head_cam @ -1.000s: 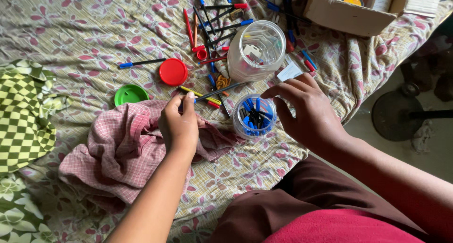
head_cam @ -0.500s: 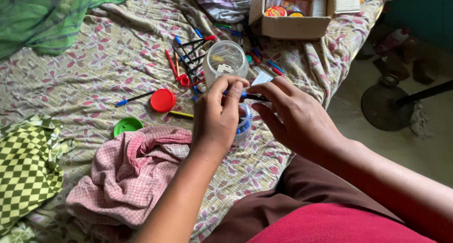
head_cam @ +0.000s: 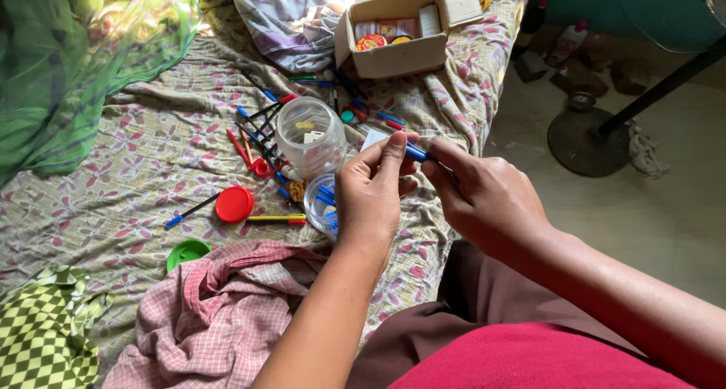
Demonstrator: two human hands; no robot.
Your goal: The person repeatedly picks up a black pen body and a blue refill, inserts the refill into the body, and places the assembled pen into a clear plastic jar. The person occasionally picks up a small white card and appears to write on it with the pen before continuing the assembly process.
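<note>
Both my hands hold one blue pen [head_cam: 416, 152] above the bed. My left hand [head_cam: 374, 196] pinches it from the left with thumb and forefinger; my right hand [head_cam: 488, 196] grips its other end. Just under my left hand stands a small clear jar [head_cam: 321, 201] with blue pens in it, partly hidden by my wrist. A taller clear plastic jar [head_cam: 308, 136] stands behind it. Several loose pens [head_cam: 257, 132], red, blue and black, lie scattered to the left of the jars.
A red lid [head_cam: 234, 204] and a green lid [head_cam: 187, 251] lie on the floral bedsheet [head_cam: 113, 192]. A pink checked cloth [head_cam: 219, 313] is bunched near me, with an open cardboard box [head_cam: 401, 34] at the back. A fan base [head_cam: 588, 141] stands on the floor.
My left hand rose from the pink cloth to meet my right hand at the blue pen. The view shifted back, so the box and the floor now show.
</note>
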